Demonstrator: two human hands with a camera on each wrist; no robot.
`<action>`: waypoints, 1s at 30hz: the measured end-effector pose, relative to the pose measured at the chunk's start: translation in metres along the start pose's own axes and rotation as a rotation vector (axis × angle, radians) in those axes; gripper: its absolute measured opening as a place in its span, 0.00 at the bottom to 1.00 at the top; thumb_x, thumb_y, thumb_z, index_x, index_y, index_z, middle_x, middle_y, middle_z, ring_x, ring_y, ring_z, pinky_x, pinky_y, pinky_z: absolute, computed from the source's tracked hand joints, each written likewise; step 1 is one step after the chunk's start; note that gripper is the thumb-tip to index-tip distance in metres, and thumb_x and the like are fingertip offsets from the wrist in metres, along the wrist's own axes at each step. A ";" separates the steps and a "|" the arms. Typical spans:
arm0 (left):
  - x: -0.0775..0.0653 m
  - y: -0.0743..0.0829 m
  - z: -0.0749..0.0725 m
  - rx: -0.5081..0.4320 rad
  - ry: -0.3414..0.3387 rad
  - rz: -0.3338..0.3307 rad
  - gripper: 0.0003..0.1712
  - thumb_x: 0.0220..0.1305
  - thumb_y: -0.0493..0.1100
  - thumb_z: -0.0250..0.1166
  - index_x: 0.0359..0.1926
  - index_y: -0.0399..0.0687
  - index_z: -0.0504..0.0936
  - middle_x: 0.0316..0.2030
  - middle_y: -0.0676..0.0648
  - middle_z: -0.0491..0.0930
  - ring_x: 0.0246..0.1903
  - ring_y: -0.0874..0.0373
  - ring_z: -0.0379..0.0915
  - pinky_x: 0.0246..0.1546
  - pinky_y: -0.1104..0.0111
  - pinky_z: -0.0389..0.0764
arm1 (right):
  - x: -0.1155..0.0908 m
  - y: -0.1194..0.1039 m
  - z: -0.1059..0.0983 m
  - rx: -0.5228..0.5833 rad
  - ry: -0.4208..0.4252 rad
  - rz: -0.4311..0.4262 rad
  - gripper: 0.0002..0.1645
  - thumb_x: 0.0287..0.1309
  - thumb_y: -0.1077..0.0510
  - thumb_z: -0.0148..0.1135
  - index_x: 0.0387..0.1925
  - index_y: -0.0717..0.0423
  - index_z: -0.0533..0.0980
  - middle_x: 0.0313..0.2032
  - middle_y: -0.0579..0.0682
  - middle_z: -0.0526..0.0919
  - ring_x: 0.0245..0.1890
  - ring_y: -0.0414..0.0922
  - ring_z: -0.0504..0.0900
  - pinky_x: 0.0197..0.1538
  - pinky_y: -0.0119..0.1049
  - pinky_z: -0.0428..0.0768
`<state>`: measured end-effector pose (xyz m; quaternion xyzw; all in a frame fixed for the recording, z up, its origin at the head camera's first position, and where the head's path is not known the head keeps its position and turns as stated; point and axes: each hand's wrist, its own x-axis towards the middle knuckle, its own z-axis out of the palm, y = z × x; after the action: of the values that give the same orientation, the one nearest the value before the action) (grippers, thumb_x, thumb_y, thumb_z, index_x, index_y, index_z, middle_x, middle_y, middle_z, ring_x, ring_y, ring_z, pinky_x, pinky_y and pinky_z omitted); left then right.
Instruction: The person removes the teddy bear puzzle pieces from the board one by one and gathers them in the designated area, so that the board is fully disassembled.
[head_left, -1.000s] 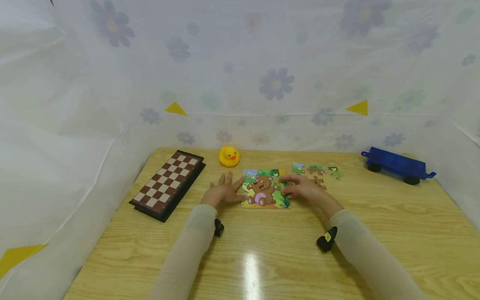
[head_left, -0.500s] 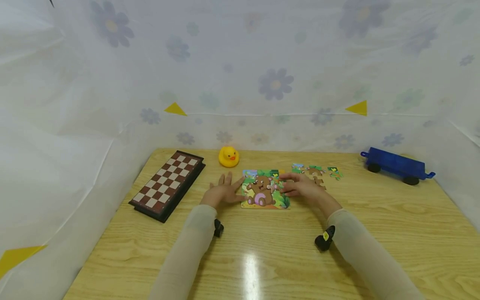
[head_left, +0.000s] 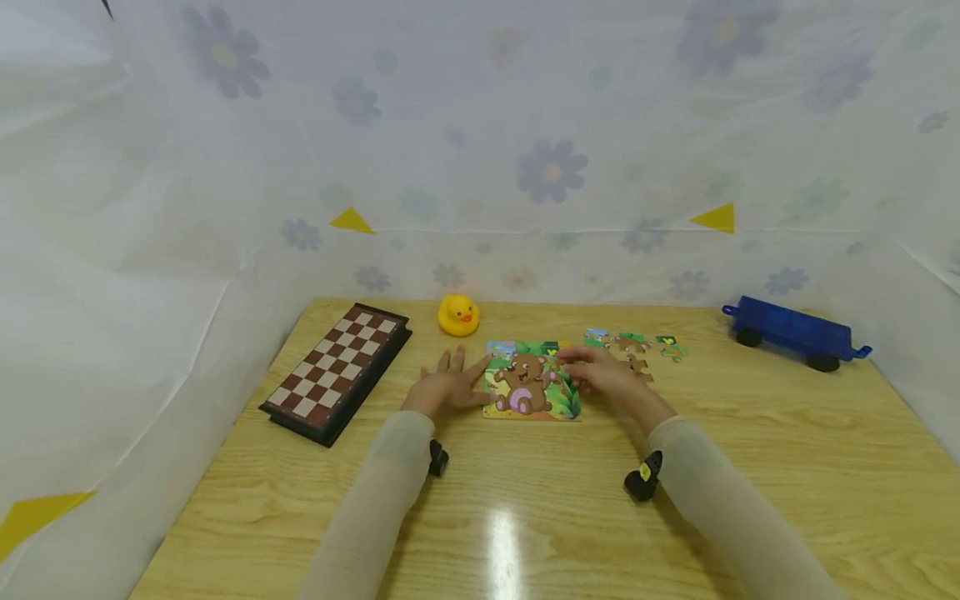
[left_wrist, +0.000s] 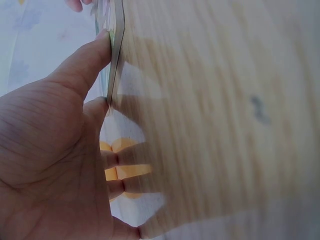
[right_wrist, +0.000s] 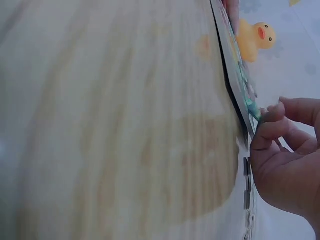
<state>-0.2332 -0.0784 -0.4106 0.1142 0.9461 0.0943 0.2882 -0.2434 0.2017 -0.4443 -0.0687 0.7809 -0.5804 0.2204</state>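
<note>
A bear jigsaw puzzle [head_left: 523, 396] lies flat on the table, its thin board edge showing in both wrist views. My left hand [head_left: 444, 390] rests at its left side with fingers spread on the tabletop. The thumb and index finger [left_wrist: 97, 107] touch the puzzle's left edge. At the right edge, my right hand [head_left: 603, 372] has its fingers curled. In the right wrist view its thumb and fingertips pinch a small green puzzle piece [right_wrist: 254, 108], slightly raised from the board. The fingers hide most of that piece. Several loose puzzle pieces [head_left: 632, 342] lie just beyond the right hand.
A folded chessboard [head_left: 337, 371] lies at the left of the wooden table [head_left: 450, 533]. The yellow rubber duck [head_left: 458, 315] sits behind the puzzle. A blue toy trailer [head_left: 795, 329] stands at the back right. Flowered white sheeting [head_left: 480, 167] encloses the table's back and sides.
My right hand has shifted slightly, its fingers curling closer together at the puzzle's upper right edge, and its wrist has moved a little left. The left hand stays in place.
</note>
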 end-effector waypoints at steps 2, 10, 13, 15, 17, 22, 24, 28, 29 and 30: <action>0.000 0.001 0.000 -0.001 0.003 0.001 0.46 0.62 0.70 0.51 0.74 0.72 0.39 0.73 0.42 0.26 0.71 0.43 0.21 0.64 0.38 0.34 | 0.003 -0.001 0.001 0.026 0.031 0.025 0.23 0.70 0.59 0.48 0.63 0.65 0.66 0.35 0.52 0.73 0.24 0.42 0.65 0.26 0.34 0.66; 0.000 0.002 -0.001 0.009 0.006 -0.004 0.46 0.62 0.71 0.50 0.74 0.73 0.39 0.74 0.42 0.27 0.72 0.43 0.21 0.65 0.38 0.34 | 0.007 -0.010 0.003 0.094 0.089 0.071 0.22 0.69 0.59 0.50 0.60 0.65 0.69 0.23 0.47 0.66 0.19 0.40 0.61 0.23 0.32 0.64; 0.000 0.001 -0.001 0.008 0.001 -0.004 0.46 0.62 0.71 0.50 0.74 0.73 0.38 0.73 0.43 0.26 0.71 0.44 0.20 0.65 0.38 0.34 | 0.008 -0.011 0.004 0.131 0.096 0.078 0.22 0.68 0.59 0.51 0.59 0.67 0.70 0.21 0.46 0.66 0.18 0.38 0.61 0.21 0.30 0.64; 0.001 0.001 -0.001 0.006 -0.001 -0.004 0.46 0.61 0.71 0.50 0.74 0.74 0.37 0.73 0.43 0.26 0.71 0.44 0.20 0.65 0.38 0.33 | 0.008 -0.011 0.004 0.145 0.091 0.075 0.23 0.68 0.59 0.52 0.58 0.69 0.69 0.20 0.45 0.66 0.17 0.37 0.61 0.21 0.29 0.64; 0.002 0.000 -0.001 0.004 0.000 -0.004 0.46 0.61 0.71 0.50 0.73 0.74 0.37 0.73 0.43 0.25 0.71 0.44 0.19 0.65 0.38 0.33 | 0.008 -0.012 0.004 0.157 0.087 0.074 0.23 0.67 0.59 0.52 0.58 0.70 0.69 0.18 0.44 0.65 0.16 0.36 0.61 0.20 0.28 0.63; 0.003 -0.001 0.001 0.005 0.003 -0.004 0.46 0.61 0.72 0.50 0.73 0.74 0.38 0.73 0.43 0.25 0.71 0.44 0.19 0.64 0.38 0.33 | 0.007 -0.011 0.004 0.185 0.065 0.071 0.23 0.67 0.59 0.53 0.58 0.70 0.68 0.18 0.44 0.65 0.16 0.36 0.60 0.21 0.28 0.62; 0.002 -0.001 0.002 0.005 0.003 -0.004 0.46 0.61 0.72 0.50 0.73 0.74 0.38 0.73 0.43 0.26 0.71 0.44 0.20 0.64 0.38 0.33 | 0.007 -0.010 0.004 0.203 0.056 0.080 0.21 0.67 0.59 0.53 0.56 0.69 0.69 0.20 0.45 0.67 0.16 0.36 0.61 0.21 0.28 0.62; 0.003 -0.002 0.002 0.002 0.003 -0.003 0.47 0.61 0.72 0.50 0.73 0.74 0.37 0.73 0.43 0.25 0.71 0.44 0.19 0.64 0.38 0.33 | 0.008 -0.006 0.005 0.221 0.037 0.102 0.19 0.67 0.57 0.53 0.53 0.67 0.71 0.22 0.45 0.70 0.17 0.35 0.65 0.21 0.25 0.66; 0.003 -0.002 0.003 0.000 0.003 -0.003 0.47 0.61 0.72 0.50 0.73 0.74 0.37 0.73 0.43 0.25 0.71 0.44 0.19 0.64 0.38 0.33 | 0.008 -0.005 0.005 0.228 0.039 0.111 0.19 0.67 0.56 0.53 0.53 0.66 0.72 0.21 0.45 0.71 0.17 0.35 0.67 0.21 0.25 0.67; 0.003 -0.002 0.003 0.000 0.004 -0.003 0.47 0.61 0.72 0.50 0.73 0.75 0.37 0.73 0.44 0.25 0.71 0.44 0.19 0.64 0.38 0.33 | 0.007 -0.003 0.005 0.230 0.037 0.114 0.19 0.68 0.56 0.53 0.53 0.66 0.73 0.21 0.45 0.72 0.17 0.35 0.68 0.21 0.25 0.69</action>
<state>-0.2345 -0.0788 -0.4149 0.1125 0.9468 0.0939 0.2864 -0.2484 0.1940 -0.4440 0.0122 0.7158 -0.6537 0.2453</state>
